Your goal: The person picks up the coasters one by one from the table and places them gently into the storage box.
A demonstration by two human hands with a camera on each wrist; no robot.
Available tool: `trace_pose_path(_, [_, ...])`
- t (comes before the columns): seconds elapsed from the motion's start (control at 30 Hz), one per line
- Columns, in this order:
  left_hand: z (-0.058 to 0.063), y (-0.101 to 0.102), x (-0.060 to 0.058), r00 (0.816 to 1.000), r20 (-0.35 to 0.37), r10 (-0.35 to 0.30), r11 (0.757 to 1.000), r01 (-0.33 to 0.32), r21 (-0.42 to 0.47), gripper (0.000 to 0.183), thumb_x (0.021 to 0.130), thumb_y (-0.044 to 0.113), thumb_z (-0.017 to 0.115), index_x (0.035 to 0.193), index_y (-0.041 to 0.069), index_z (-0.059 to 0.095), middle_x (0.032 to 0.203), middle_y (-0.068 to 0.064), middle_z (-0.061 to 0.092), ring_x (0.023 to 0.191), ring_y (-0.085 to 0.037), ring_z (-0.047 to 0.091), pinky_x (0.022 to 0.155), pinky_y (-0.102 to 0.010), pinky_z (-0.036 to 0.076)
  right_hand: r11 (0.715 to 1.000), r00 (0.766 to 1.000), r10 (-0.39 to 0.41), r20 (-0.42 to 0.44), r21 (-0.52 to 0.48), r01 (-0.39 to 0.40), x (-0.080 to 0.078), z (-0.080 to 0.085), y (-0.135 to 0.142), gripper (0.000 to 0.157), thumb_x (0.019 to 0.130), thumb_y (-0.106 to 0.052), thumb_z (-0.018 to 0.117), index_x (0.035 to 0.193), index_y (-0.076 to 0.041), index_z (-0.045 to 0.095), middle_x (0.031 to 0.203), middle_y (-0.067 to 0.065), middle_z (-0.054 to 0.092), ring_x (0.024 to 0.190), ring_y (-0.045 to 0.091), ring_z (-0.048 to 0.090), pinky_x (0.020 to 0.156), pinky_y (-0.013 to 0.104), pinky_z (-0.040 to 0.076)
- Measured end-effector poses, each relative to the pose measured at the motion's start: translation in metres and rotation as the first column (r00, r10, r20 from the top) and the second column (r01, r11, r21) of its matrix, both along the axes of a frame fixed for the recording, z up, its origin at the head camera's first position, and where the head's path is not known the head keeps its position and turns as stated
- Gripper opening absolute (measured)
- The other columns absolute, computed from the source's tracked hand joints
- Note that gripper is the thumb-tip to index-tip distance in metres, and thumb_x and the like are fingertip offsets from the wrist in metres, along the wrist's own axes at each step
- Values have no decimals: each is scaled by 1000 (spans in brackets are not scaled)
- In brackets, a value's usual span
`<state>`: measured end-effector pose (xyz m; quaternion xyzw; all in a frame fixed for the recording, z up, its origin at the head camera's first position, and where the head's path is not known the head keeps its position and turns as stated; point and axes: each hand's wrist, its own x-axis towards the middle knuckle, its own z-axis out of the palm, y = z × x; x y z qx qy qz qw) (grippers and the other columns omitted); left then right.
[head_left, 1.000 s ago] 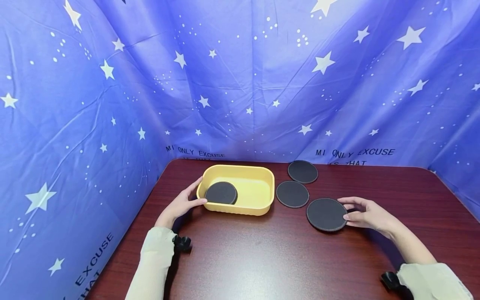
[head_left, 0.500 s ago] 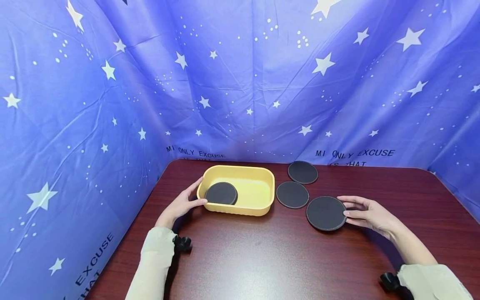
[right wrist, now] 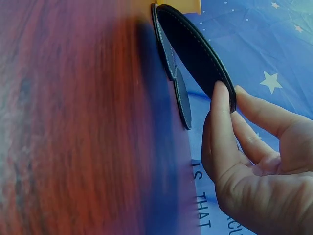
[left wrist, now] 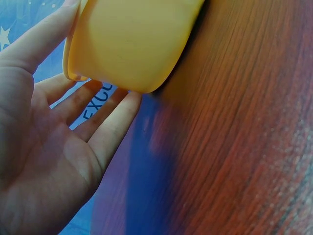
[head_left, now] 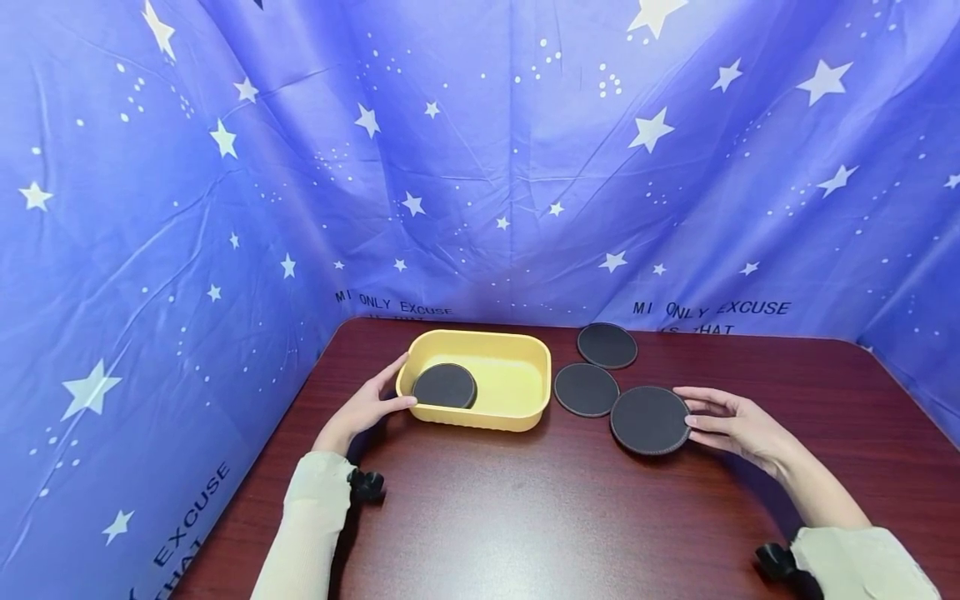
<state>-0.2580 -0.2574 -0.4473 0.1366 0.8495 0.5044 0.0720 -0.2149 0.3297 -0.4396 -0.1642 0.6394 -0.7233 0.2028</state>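
Note:
A yellow plastic basket [head_left: 517, 385] stands at the left of the table, and my left hand [head_left: 363, 413] grips its left end, thumb on the near rim and fingers round the end wall. Inside the basket, toward its left end, lies a black round coaster [head_left: 444, 385]. My right hand [head_left: 738, 429] pinches another black coaster [head_left: 649, 420] by its right edge between thumb and fingers. In the right wrist view this held coaster [right wrist: 198, 49] is tilted, its near edge raised off the table, and its stitched rim shows.
Two more black coasters, a nearer one [head_left: 587, 389] and a farther one [head_left: 607, 345], lie on the dark red wooden table [head_left: 480, 517] right of the basket. A blue star-printed curtain [head_left: 465, 167] hangs behind and to the left.
My right hand has raised the pinched coaster a little and moved it slightly toward the back. My left hand keeps its hold on the basket, which has not visibly moved.

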Motion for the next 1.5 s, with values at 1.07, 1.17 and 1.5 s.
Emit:
trace_pose_path(1.07, [-1, 0, -1, 1000, -12, -1, 1000, 2, 20, 83, 92, 14, 71, 160, 14, 23, 166, -12, 22, 155, -35, 15, 124, -58, 13, 977, 995, -97, 16, -191, 98, -16, 31, -58, 45, 97, 10, 52, 125, -22, 67, 114, -5, 72, 101, 8, 71, 87, 26, 59])
trace_pose_path(1.17, [-1, 1, -1, 1000, -11, 0, 1000, 1, 20, 83, 92, 14, 71, 160, 14, 23, 166, -12, 22, 155, -34, 15, 125, -57, 13, 978, 994, -108, 25, -179, 110, -18, 32, -64, 44, 97, 9, 54, 124, -23, 67, 113, -6, 72, 100, 7, 71, 86, 25, 60])
trace_pose_path(1.5, [-1, 1, -1, 1000, -18, -3, 1000, 4, 28, 83, 92, 14, 71, 160, 14, 23, 166, -12, 23, 155, -34, 16, 125, -57, 13, 976, 992, -122, 34, -176, 126, -26, 31, -85, 42, 96, 8, 54, 127, -20, 64, 113, -5, 70, 101, 7, 70, 86, 25, 59])
